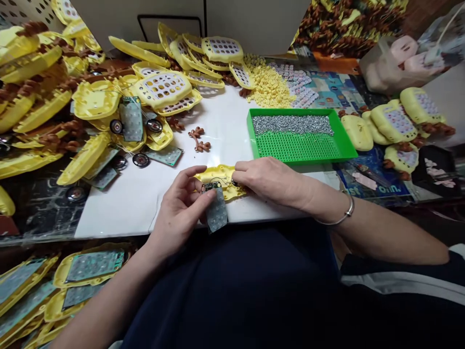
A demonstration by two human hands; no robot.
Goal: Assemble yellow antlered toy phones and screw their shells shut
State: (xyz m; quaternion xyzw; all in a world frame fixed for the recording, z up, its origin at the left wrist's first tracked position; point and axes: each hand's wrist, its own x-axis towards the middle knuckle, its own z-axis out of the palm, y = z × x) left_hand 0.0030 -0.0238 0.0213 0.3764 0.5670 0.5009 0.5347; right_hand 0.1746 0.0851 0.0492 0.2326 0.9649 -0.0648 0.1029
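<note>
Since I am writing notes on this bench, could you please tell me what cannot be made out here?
Shell: head view, partly covered by the left hand, right hand and board.
Dark part: head view, mostly hidden by the right hand.
Board's underside: head view, turned away from the camera.
Metal bits in the tray: head view, too small to count.
Lower-left shells: head view, some cut off by the picture's edge.

The right hand [271,180] covers the right end of the yellow shell [222,173] and most of a dark part [234,182] at its fingertips, too small to identify. The left hand [179,208] hides an upper corner of the board [217,213]. Screws [290,125] are too tiny to tell apart. The picture's top edge cuts off a white basket [34,12].
</note>
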